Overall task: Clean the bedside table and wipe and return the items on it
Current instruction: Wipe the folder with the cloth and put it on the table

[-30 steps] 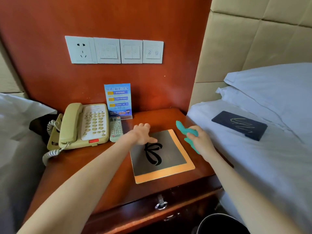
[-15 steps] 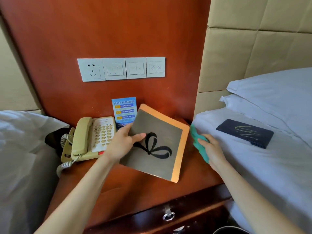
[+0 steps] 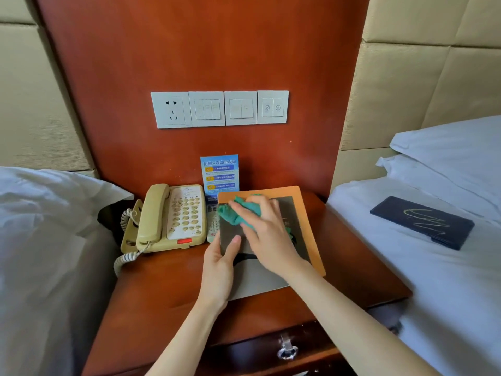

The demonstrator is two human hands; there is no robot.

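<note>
The left hand [image 3: 217,270] grips the left edge of a grey square board [image 3: 260,278] with an orange border, thumb lying on its face and the other fingers curled out of sight beneath it. The board is above the middle of the wooden counter [image 3: 168,297], its far edge raised toward the wall; whether its near edge touches the wood cannot be told. The right hand [image 3: 267,236] presses a crumpled green cloth [image 3: 235,213] onto the upper left part of the board, fingers close together and bent over the cloth, pinning it against the grey face. Just left of the board sits a beige telephone [image 3: 170,217] with its coiled cord, and a white remote [image 3: 213,222] lies between phone and board, partly hidden. A blue card [image 3: 219,173] stands against the red-brown wall panel behind them. On the bed to the right lies a dark folder [image 3: 421,222].
</note>
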